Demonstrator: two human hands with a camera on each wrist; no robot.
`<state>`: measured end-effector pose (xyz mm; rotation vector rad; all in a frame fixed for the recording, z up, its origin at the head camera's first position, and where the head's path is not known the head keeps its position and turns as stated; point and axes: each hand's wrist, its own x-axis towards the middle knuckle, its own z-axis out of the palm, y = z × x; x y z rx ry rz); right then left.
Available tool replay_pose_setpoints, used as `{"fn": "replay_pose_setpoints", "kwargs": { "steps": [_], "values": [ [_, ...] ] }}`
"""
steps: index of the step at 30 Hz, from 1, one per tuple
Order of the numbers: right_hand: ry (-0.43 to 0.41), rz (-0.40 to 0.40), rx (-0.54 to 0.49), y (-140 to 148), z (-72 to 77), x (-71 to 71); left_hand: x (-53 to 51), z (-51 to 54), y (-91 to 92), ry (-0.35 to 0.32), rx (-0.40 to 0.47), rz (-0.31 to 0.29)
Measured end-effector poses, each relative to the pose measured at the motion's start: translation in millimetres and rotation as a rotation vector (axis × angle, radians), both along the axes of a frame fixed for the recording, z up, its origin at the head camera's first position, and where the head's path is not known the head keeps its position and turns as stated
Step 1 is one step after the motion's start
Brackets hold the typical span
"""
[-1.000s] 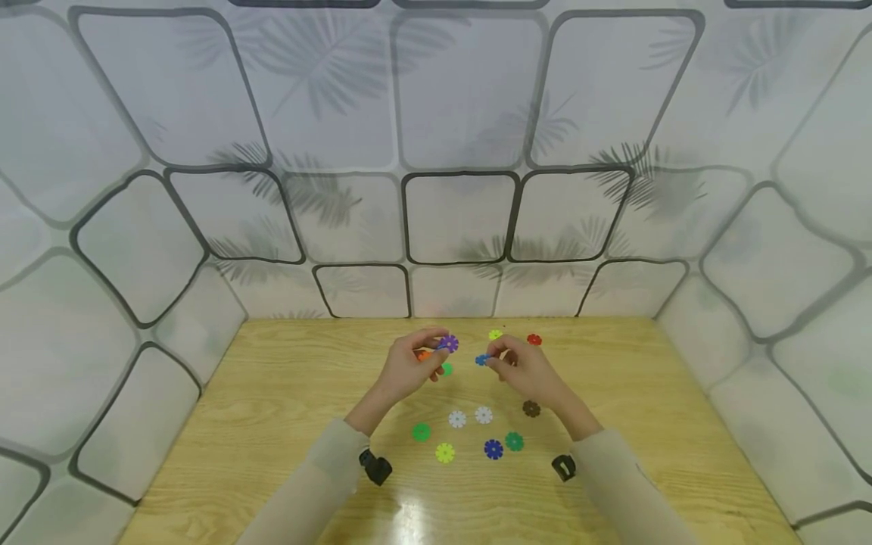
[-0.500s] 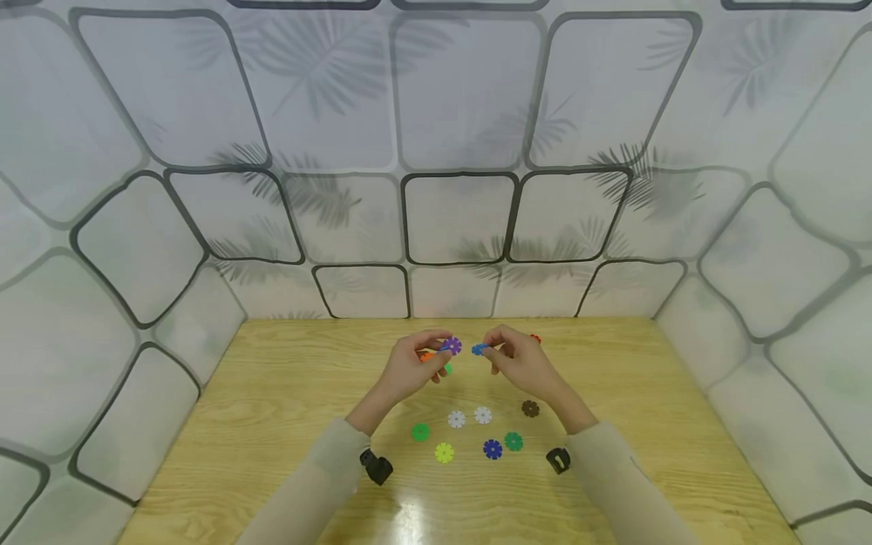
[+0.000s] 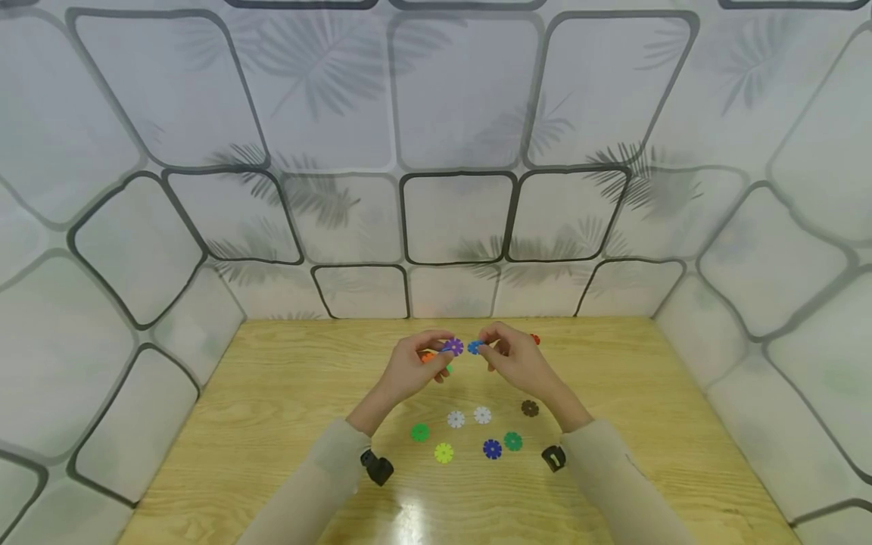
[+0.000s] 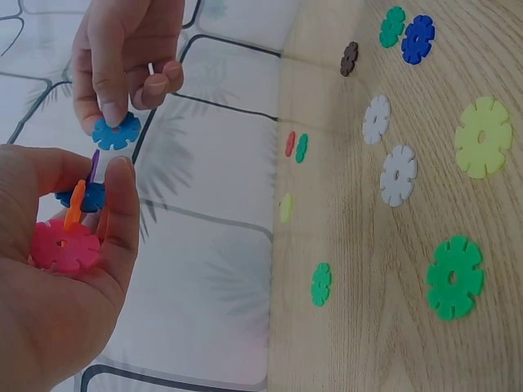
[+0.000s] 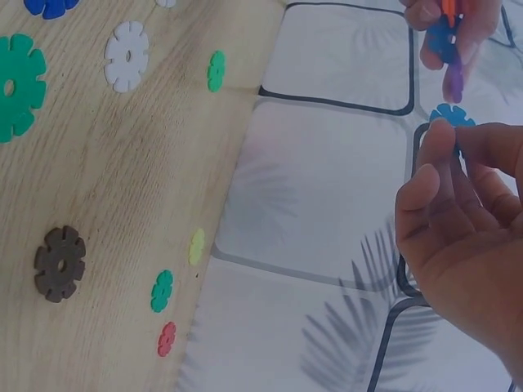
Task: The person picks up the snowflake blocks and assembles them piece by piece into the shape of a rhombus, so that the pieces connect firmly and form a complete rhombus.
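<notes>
My left hand [image 3: 406, 369] holds a small chain of joined notched discs above the table. In the left wrist view the chain shows a pink disc [image 4: 65, 247], an orange disc [image 4: 76, 204], a blue disc [image 4: 91, 197] and a purple disc [image 4: 94, 167] seen edge-on. Between thumb and forefinger, my right hand [image 3: 521, 364] pinches a single blue disc [image 4: 116, 131]. That disc is just right of the purple disc [image 3: 454, 347] in the head view, with a narrow gap between them.
On the wooden table [image 3: 272, 454] lie loose discs: two white [image 3: 456, 419], a brown one [image 3: 530, 409], a dark blue one [image 3: 492, 449], yellow [image 3: 443, 453], red [image 3: 535, 339] and several green [image 3: 420, 432]. Patterned cloth walls [image 3: 450, 291] stand behind and at both sides.
My right hand has moved left and slightly up with its blue disc, closer to the purple disc. The left hand has barely shifted.
</notes>
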<state>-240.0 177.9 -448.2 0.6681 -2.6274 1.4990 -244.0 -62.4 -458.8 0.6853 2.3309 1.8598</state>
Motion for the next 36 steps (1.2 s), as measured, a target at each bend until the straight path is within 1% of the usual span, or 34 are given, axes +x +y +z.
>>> {"fn": "replay_pose_setpoints", "kwargs": {
  "steps": [10, 23, 31, 36],
  "values": [
    [0.020, 0.005, 0.016, -1.8, -0.1, -0.5, -0.4, -0.3, 0.4, -0.002, 0.004, 0.012],
    [0.066, 0.010, 0.018, -5.4, -0.3, -2.3, -0.5, 0.5, 1.5, -0.009, 0.016, 0.010],
    [0.063, -0.005, 0.027, -6.1, 0.5, -1.9, -0.4, -0.4, 2.1, -0.009, 0.032, 0.004],
    [0.066, -0.003, 0.008, -6.7, 1.5, -1.1, -0.9, -0.9, 2.4, -0.009, 0.034, 0.006]
  ]
}}
